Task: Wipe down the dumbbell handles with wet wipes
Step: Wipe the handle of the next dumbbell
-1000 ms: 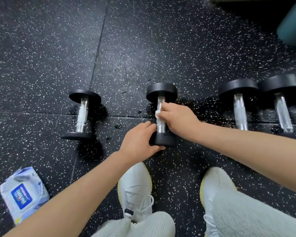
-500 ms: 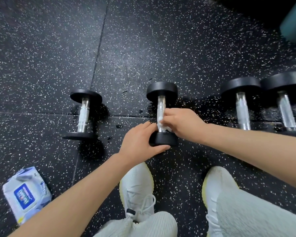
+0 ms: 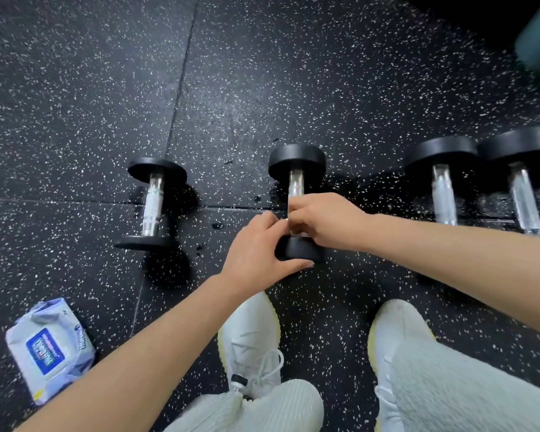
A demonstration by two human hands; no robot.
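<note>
Gripping the dumbbell (image 3: 296, 162) handle (image 3: 296, 186) mid-frame, right hand (image 3: 328, 221) curled round it. Clasping the lower head (image 3: 298, 249) just below with left hand (image 3: 256, 254).

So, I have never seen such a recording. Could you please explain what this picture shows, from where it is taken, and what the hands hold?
No machine here: a person wears a camera on the head, looking down at their own hands. On the speckled rubber floor lie a pack of wet wipes, one dumbbell at left, a middle dumbbell and two dumbbells at right. The left hand grips the middle dumbbell's near weight. The right hand curls round its metal handle; the white bit beneath it is probably a wipe.
</note>
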